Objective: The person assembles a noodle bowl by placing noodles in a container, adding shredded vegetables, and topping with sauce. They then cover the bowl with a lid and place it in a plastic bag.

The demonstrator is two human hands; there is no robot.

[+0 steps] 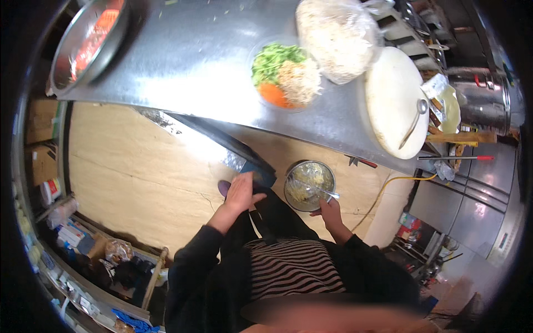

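My right hand (328, 215) grips the near rim of a round metal bowl (287, 194), with the thumb at the edge. Some pale yellowish food (304, 190) lies inside, and a spoon (332, 194) leans on the rim close to my fingers. My left hand (240, 194) is empty, fingers stretched out and thumb apart, over my leg beside a dark blue corner under the table. On the metal table beyond stands a plate of green shreds (276, 60), pale shreds (300, 81) and orange shreds (273, 95).
The metal table (189, 61) spans the far side. It bears a plastic bag of pale food (338, 39), a round white board (388, 100) with a metal spoon (412, 125), and a large metal bowl (108, 58). A yellow cord (381, 191) crosses the floor; a crate (119, 266) stands left.
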